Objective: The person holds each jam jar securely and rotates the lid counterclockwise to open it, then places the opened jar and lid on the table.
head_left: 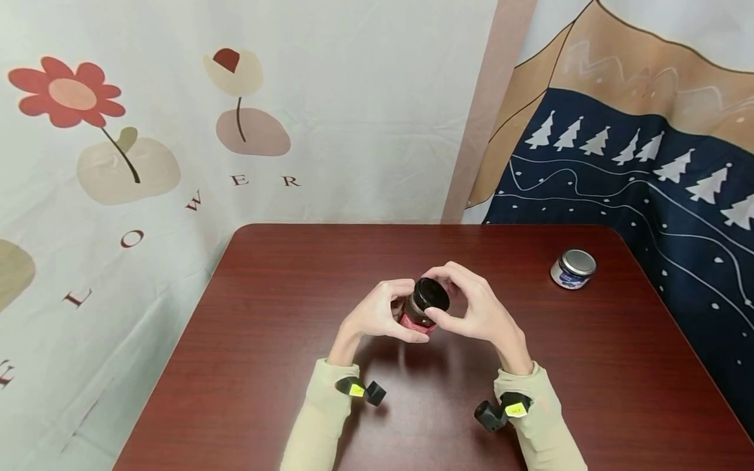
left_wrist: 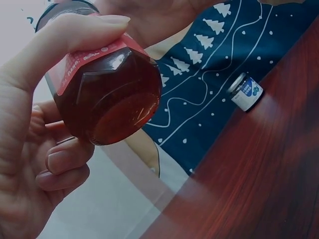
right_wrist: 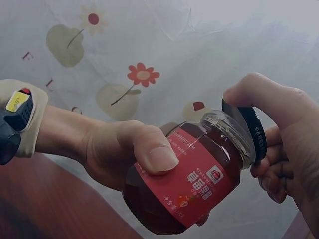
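Observation:
A glass jar of strawberry jam [right_wrist: 202,181] with a red label is held in the air over the table, tilted, its mouth toward my right hand. My left hand [head_left: 379,313] grips its body, thumb across the label and fingers around the other side. The black lid [right_wrist: 255,130] is between the thumb and fingers of my right hand [head_left: 478,306]. In the right wrist view the lid sits at an angle to the glass rim, with the threaded neck showing beside it. From the left wrist view the jar's dark red bottom [left_wrist: 127,107] faces the camera.
A second, smaller jar [head_left: 573,269] with a silver lid and a blue-and-white label stands at the back right of the reddish-brown wooden table [head_left: 283,275]. Printed cloths hang behind the table, flowers on the left one [head_left: 365,98] and white trees on the navy one [head_left: 589,170].

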Action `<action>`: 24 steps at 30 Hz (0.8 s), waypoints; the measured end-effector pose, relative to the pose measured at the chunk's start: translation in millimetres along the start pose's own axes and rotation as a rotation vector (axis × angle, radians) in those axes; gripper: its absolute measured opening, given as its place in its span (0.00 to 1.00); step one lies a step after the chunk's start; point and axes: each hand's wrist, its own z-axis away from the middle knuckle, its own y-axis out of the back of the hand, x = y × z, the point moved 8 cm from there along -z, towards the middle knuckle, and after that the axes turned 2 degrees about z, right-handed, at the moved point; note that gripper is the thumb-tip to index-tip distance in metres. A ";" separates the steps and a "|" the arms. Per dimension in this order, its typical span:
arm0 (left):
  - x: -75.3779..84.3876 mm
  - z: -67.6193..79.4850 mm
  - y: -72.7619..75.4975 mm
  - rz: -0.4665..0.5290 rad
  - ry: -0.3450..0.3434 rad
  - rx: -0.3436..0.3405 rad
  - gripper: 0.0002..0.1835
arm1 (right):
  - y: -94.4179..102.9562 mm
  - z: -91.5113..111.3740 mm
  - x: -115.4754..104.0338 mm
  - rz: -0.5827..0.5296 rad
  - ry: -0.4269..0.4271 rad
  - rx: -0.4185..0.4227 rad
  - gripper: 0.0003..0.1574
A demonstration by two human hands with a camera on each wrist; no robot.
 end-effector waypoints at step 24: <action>36.6 1.1 11.5 0.029 -0.077 0.071 0.21 | 1.6 4.8 13.1 -0.076 -0.096 0.016 0.22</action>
